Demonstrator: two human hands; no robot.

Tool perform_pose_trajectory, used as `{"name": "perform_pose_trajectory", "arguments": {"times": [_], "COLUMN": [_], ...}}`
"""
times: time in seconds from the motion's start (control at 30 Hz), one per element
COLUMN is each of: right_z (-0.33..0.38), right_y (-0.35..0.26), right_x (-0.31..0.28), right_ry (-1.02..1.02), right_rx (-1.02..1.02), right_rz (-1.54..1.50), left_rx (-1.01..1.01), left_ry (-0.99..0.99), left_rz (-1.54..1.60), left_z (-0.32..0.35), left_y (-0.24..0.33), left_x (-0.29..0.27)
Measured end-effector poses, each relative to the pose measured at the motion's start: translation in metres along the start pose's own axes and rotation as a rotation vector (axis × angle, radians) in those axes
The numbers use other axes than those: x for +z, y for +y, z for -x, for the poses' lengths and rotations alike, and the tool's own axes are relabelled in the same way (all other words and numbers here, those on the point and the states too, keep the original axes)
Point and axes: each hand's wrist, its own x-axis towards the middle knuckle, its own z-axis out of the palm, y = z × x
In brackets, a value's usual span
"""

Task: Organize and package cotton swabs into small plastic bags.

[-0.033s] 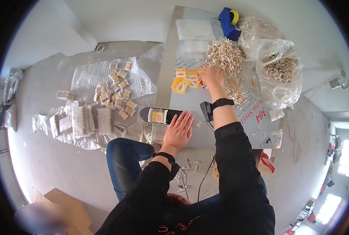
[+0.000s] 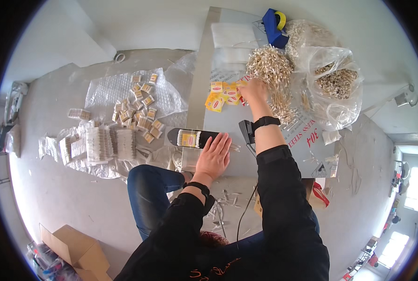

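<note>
My left hand [image 2: 214, 153] lies flat, fingers stretched and side by side, on the right part of a black holder [image 2: 172, 136]. On the holder's left part rests a row of cotton swabs [image 2: 197, 139] with a yellow card [image 2: 188, 139] over them. Thin sticks poke out past my fingers. Farther off, my right hand [image 2: 255, 92] bends down, fingertips bunched against the edge of a loose group of yellow printed cards [image 2: 217, 101]. Its fingertips are partly hidden. Right beside it spreads a big heap of loose cotton swabs [image 2: 270, 65].
A black device [image 2: 246, 133] with a cable stands by my right wrist. A blue tape dispenser [image 2: 274, 30] and clear bags of swabs [image 2: 338, 105] sit at the far right. Left, small swab packs [image 2: 138, 110] and stacked packs [image 2: 100, 144] lie on bubble wrap [image 2: 103, 89]. A cardboard box [image 2: 80, 246] is lower left.
</note>
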Motion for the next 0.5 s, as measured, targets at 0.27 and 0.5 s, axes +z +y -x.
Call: {"name": "perform_pose_trajectory", "arguments": {"times": [0.27, 0.5], "right_z": [-0.001, -0.013], "right_y": [0.003, 0.031], "right_x": [0.011, 0.026], "right_ry": [-0.003, -0.091], "right_rx": [0.016, 0.002], "right_rz": [-0.241, -0.653], "left_rx": [-0.008, -0.005], "left_ry": [-0.005, -0.026], "left_rz": [-0.009, -0.01], "left_z": [0.002, 0.0], "left_y": [-0.001, 0.0], "left_x": [-0.001, -0.001]}}
